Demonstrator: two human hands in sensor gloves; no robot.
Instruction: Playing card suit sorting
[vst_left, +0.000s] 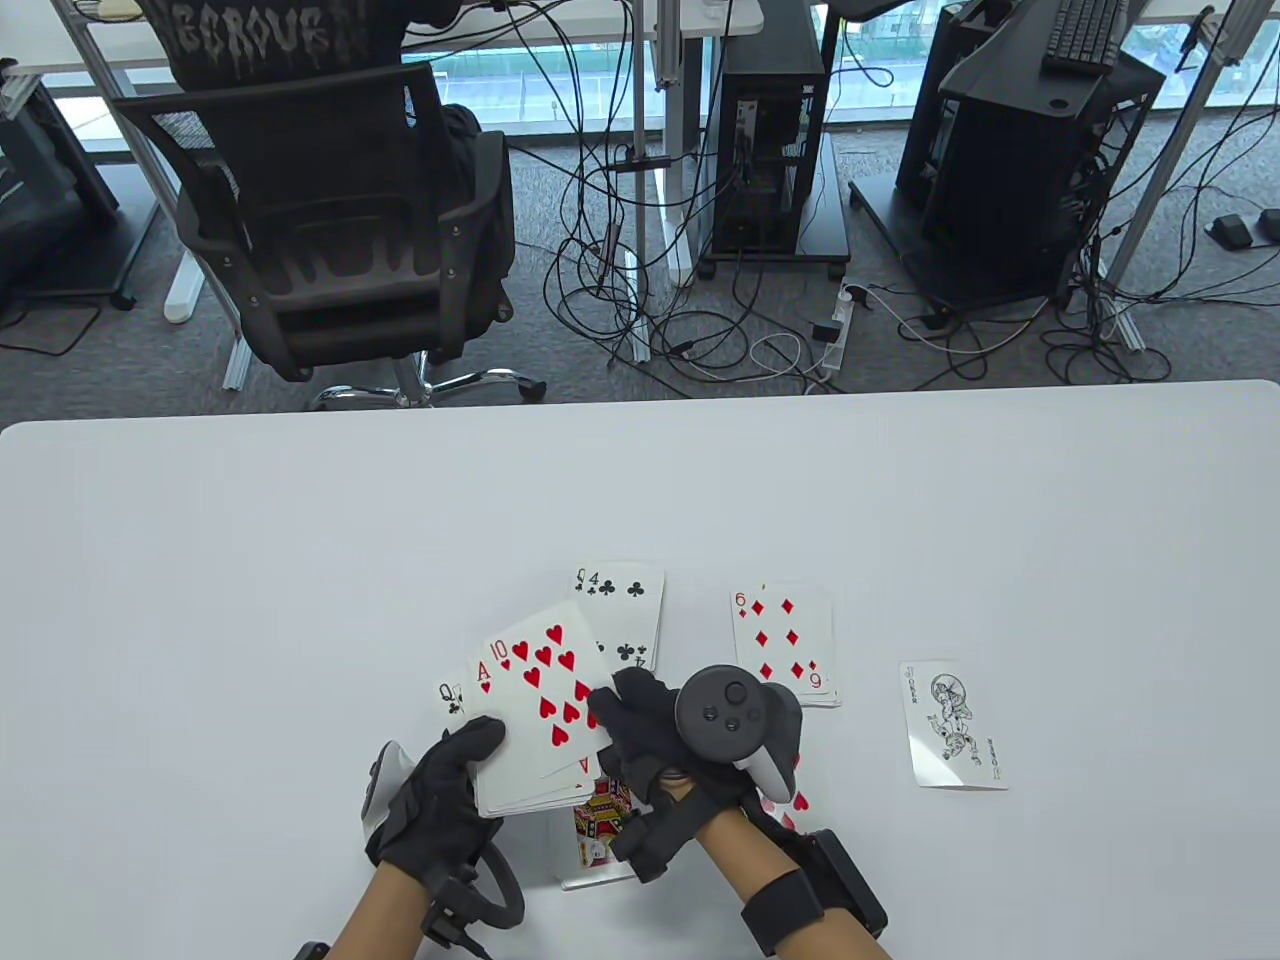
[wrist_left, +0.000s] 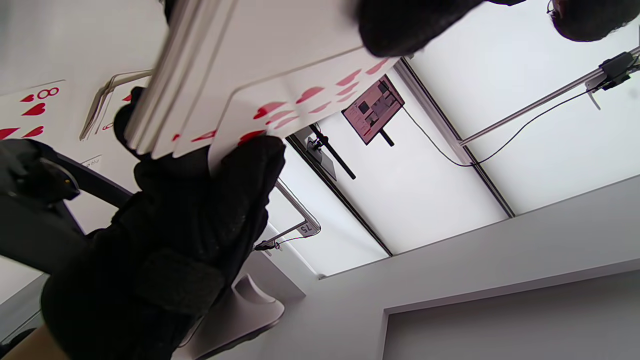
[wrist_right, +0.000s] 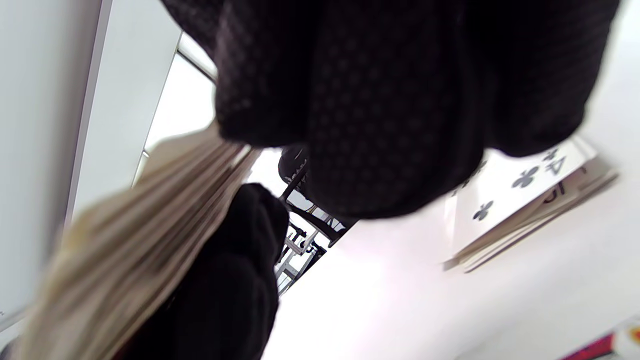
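My left hand grips a fanned deck of cards face up above the table's front. The ten of hearts is on top, with a red ace and a black queen peeking out to its left. My right hand holds the ten by its right edge. The left wrist view shows the deck from below, with my left thumb under it. A clubs pile topped by a four lies behind the deck. A diamonds pile topped by a six lies to the right.
A joker lies alone at the right. A pile topped by a face card lies under my hands. A hearts pile is partly hidden under my right wrist; its eight shows in the left wrist view. The white table stretches left and back.
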